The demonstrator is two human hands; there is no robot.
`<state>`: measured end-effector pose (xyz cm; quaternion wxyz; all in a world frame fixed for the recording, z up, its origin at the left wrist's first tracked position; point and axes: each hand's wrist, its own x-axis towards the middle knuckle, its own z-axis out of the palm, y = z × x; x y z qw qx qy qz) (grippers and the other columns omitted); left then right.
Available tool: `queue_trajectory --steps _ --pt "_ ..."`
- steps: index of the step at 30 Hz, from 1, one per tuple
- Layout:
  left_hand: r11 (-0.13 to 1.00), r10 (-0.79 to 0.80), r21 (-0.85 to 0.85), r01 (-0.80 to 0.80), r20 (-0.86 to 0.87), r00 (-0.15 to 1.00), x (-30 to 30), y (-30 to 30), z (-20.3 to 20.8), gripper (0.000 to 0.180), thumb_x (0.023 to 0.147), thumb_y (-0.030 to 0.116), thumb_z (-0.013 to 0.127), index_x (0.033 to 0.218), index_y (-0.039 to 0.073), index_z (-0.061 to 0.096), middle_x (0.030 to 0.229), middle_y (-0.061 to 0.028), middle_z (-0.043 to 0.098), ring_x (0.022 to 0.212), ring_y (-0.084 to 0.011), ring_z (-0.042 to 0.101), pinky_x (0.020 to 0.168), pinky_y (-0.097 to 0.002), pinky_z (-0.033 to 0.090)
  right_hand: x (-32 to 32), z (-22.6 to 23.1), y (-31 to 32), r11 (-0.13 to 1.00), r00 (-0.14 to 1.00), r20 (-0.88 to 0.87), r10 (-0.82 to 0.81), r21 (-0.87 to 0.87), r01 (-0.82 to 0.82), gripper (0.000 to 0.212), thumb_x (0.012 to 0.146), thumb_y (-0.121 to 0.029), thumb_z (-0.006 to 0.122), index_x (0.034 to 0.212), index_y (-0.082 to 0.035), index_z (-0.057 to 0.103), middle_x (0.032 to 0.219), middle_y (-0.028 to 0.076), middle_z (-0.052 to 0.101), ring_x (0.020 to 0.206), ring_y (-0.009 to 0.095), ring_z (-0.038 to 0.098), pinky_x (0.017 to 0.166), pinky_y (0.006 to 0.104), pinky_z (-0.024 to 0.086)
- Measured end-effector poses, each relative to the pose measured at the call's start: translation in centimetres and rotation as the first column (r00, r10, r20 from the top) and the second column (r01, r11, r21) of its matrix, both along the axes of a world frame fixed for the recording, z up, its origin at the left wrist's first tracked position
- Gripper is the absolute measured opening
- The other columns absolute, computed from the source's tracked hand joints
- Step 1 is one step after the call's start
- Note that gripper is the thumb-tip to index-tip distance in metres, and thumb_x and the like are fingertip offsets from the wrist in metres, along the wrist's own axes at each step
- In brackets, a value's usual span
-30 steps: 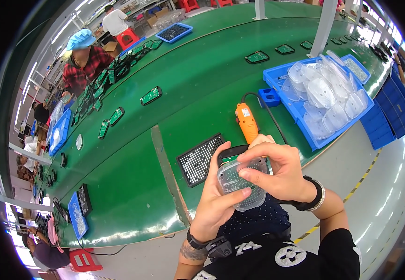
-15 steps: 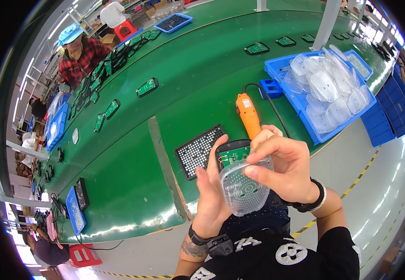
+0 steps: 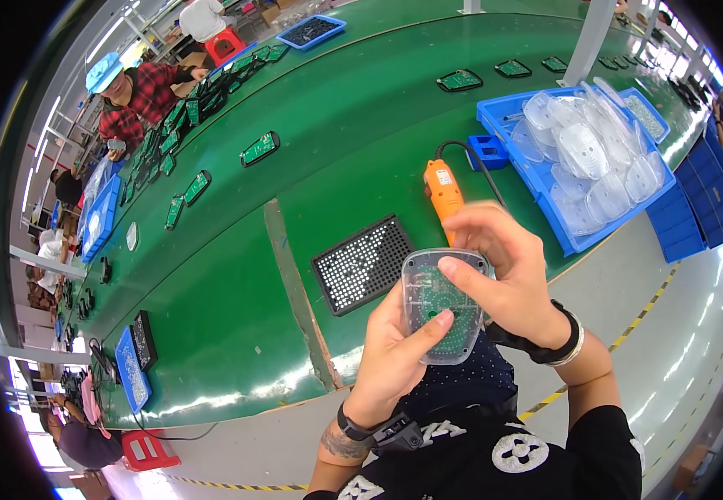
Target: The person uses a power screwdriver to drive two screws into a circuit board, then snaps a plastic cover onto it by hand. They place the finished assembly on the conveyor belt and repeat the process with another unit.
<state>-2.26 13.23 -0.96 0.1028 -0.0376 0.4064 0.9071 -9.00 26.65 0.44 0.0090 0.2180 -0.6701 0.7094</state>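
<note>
The covered device [image 3: 442, 292], a clear cover over a green board, is held above the near edge of the green table [image 3: 220, 308], in front of the person's body. Its long axis runs away from the body, almost straight; the wider end points to the table and the narrower end to the person. Just to its left, a black perforated tray [image 3: 349, 271] with white pieces lies near this edge. Beyond the device lies an orange power tool [image 3: 442, 187], its lower end hidden behind the right hand [image 3: 511, 287]. A blue tray [image 3: 578, 242] of clear covers stands at the table's right edge. The left hand [image 3: 391, 346] grips the device's left side, thumb on the cover; the right hand, half curled, presses its thumb near the wider end.
</note>
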Motion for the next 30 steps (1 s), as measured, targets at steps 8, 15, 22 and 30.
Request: queue_trajectory --steps 8,15,22,30 --pt "0.967 0.062 -0.241 -0.083 -0.093 0.994 0.3 0.1 -0.4 0.037 0.081 -0.004 0.058 0.116 -0.005 0.046 0.101 -0.0062 0.059 0.09 -0.01 0.057 0.079 -0.0245 0.047 -1.6 1.4 1.9 0.955 0.918 0.29 0.271 0.041 -0.294 0.033 0.071 0.004 0.069 0.101 0.004 0.055 0.083 0.006 0.06 0.078 0.01 0.06 0.073 0.0217 0.049" --pt "0.866 0.13 -0.465 -0.185 -0.147 0.98 0.6 -0.3 0.0 0.032 0.08 -0.003 0.059 0.111 -0.005 0.05 0.096 -0.0056 0.06 0.084 -0.0068 0.056 0.075 -0.0216 0.046 -1.2 0.8 1.3 0.967 0.944 0.23 0.235 0.042 -0.251 0.029 0.071 0.006 0.068 0.092 0.001 0.049 0.08 0.005 0.06 0.075 0.01 0.06 0.071 0.0214 0.048" --pt "0.78 0.131 -0.587 -0.217 -0.186 0.974 0.2 -1.1 -0.2 0.021 0.083 0.004 0.058 0.102 -0.003 0.052 0.084 -0.0024 0.059 0.075 -0.0041 0.052 0.065 -0.0193 0.043 -1.7 -0.3 -0.2 0.967 0.937 0.248 0.245 0.007 -0.255 0.029 0.073 0.003 0.067 0.092 -0.002 0.045 0.075 0.003 0.058 0.07 0.007 0.056 0.061 0.0199 0.043" --pt "0.577 0.124 -0.757 -0.306 -0.29 0.949 -1.0 -2.0 -1.1 0.013 0.086 0.011 0.056 0.087 -0.001 0.054 0.064 -0.0021 0.054 0.056 -0.0054 0.048 0.049 -0.0223 0.038 -1.1 -1.2 -0.5 0.954 0.913 0.287 0.288 -0.006 -0.299 0.032 0.075 0.006 0.063 0.093 -0.003 0.039 0.082 0.007 0.059 0.077 0.01 0.059 0.065 0.0229 0.047"
